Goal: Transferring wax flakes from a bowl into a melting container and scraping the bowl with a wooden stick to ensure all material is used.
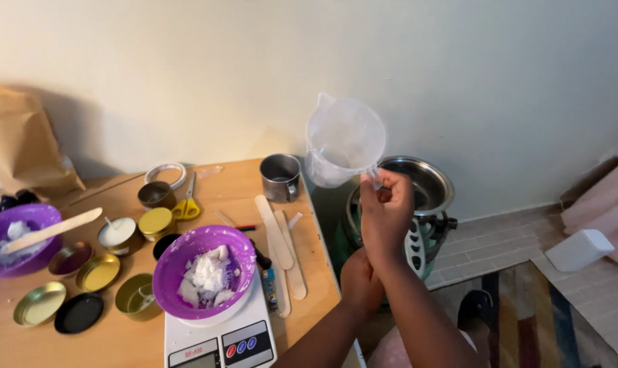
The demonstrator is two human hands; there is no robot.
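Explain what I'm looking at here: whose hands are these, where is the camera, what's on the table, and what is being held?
The single view comes from a camera on the person's head, looking down. No machine: two bare hands. The right hand holds up a clear plastic jug by its handle, above a steel pot. The left hand grips the right wrist. On the wooden table: a white scale carrying a purple bowl of white chunks, small round tins, yellow scissors, flat wooden sticks, and a metal mug.

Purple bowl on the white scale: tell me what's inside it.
The purple plastic bowl on the white digital kitchen scale holds a heap of white waxy chunks. The bowl's bottom beneath the heap is covered and cannot be seen.
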